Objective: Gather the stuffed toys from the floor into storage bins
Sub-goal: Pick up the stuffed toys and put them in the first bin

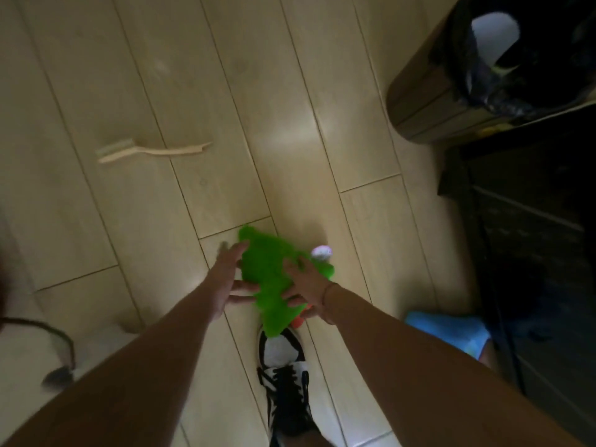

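Observation:
A bright green stuffed toy (269,272) with a white bit and an orange bit is held between both my hands above the wooden floor. My left hand (225,279) presses against its left side, fingers spread. My right hand (308,287) lies over its right side, fingers curled onto the plush. The toy's lower end hangs just above my black-and-white shoe (283,379). The picture is blurred by motion.
A wooden brush (151,151) lies on the floor at upper left. A round bin (429,101) with a dark liner stands at upper right beside dark furniture (532,240). A blue object (448,327) lies at right; a white thing with a dark strap (61,359) at lower left.

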`<act>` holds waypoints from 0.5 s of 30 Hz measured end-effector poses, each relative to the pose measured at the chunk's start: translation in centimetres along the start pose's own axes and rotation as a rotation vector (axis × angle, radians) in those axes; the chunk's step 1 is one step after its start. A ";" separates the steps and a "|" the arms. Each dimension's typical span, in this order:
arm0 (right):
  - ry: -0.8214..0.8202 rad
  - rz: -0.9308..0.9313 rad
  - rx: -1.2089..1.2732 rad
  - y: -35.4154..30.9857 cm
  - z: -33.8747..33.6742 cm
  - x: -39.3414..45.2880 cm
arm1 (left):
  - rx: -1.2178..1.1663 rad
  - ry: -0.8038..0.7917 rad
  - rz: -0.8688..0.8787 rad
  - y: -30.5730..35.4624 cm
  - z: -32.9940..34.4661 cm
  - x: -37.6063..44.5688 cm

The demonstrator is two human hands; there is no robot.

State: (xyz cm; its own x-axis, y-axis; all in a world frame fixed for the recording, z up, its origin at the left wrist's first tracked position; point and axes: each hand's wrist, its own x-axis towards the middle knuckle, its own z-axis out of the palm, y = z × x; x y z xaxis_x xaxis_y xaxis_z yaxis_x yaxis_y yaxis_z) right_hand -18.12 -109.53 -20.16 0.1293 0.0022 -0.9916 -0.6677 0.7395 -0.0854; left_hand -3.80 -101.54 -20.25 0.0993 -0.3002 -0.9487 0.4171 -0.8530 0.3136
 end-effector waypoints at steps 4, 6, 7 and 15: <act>-0.012 -0.002 0.449 2.8 -0.6 -3.4 | -0.191 -0.107 -0.008 0.0 3.9 -5.8; 0.003 -0.140 0.654 3.6 -0.6 -7.2 | -0.226 -0.094 0.027 -0.3 5.3 -10.1; 0.020 -0.199 0.672 3.6 -0.4 -9.5 | -0.239 -0.069 0.048 -0.4 5.5 -12.6; 0.254 -0.525 -0.116 -0.6 9.3 -28.4 | 0.264 0.306 0.718 -2.7 -5.0 -30.5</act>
State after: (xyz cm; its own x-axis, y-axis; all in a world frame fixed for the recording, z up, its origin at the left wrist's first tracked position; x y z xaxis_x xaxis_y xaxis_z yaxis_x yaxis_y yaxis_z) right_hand -14.57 -103.77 8.92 0.2947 -0.5157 -0.8045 -0.6395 0.5192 -0.5670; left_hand -3.45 -87.99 7.62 0.5193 -0.7136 -0.4702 -0.0639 -0.5811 0.8113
